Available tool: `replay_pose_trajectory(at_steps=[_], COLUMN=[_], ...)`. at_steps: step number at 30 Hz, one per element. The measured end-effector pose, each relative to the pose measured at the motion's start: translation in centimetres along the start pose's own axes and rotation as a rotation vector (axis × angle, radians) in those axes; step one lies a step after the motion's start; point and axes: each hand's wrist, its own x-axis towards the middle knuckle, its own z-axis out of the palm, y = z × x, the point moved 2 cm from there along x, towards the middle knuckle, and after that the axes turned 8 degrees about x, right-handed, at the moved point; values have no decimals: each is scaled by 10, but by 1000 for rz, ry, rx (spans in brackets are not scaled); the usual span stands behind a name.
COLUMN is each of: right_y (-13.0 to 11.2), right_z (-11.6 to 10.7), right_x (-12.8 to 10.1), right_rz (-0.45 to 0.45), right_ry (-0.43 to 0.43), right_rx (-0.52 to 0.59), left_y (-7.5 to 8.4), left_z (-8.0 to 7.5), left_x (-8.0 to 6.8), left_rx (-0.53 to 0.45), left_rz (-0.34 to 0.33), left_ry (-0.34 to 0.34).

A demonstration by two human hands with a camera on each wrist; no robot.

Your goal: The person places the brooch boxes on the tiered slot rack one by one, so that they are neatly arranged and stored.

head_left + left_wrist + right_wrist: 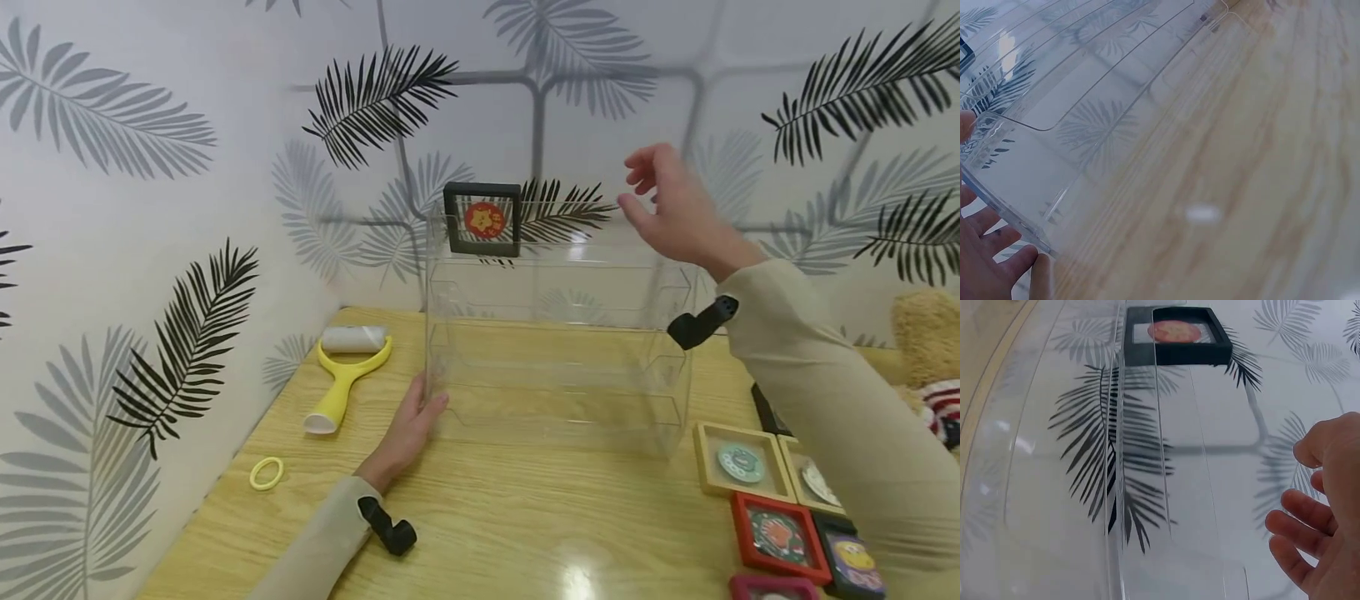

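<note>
Sleeves fill the bottom of the head view; the left hand (405, 429) lies flat against the lower left corner of the clear shelf (558, 350) on the bench (525, 533), while the right hand (671, 208) hovers empty, fingers loose, near its top, right of the black frame (482, 219). Left wrist view: straight fingers (985, 262) press the shelf's edge. Right wrist view: relaxed fingers (1304, 515) hold nothing. Probably light, stiff, slick and crackable, so take it by both side walls
</note>
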Motion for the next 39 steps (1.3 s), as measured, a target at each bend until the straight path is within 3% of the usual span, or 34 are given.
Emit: replay_pose_trajectory(at_steps=[6,12,19,27,33,39], right_y=[32,69,118,165,188,204], right_z=[-38,-55,-63,-64,-63,-56], right_x=[-43,-84,-127,-165,-188,-201], right_rz=[114,142,188,295,344,347], right_ry=[18,-31,-171,-426,-495,-495], right_rx=[-58,-131,-201,-278,-240,-249], left_y=[2,24,14,-3,-4,-3], left_z=[0,-1,0,3,4,3], left_x=[0,-6,-1,2,3,3], left_rx=[4,8,1,19,47,49], left_rz=[-6,-36,-31,-7,-13,-20], left_ry=[-7,-11,-11,14,18,22])
